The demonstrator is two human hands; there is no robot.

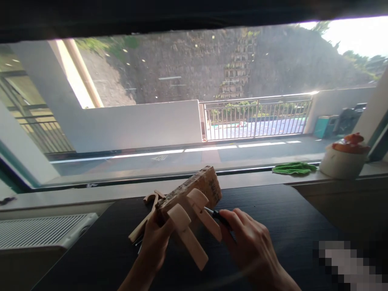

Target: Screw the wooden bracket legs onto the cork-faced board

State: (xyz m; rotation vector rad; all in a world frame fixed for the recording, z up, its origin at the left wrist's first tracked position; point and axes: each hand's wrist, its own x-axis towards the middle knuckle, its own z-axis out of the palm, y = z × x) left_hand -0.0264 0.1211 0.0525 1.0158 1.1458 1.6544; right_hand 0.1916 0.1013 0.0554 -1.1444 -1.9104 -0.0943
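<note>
Nearest, left hand [156, 242] clamped around a wooden block [194, 188] with two pale handles [189, 236], held above the dark table [287, 214]. Beside it, right hand [251, 242] closed on a thin dark tool [220, 217], tip at the block. Farther back on the sill [242, 180], green cloth [293, 167] beside white pot [342, 165].

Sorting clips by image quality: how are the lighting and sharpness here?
Head view: hard backlight through the window, sky blown out top right; the wooden piece in the left hand and the dark tool in the right hand sit in shade, soft; pixelated patch bottom right.
</note>
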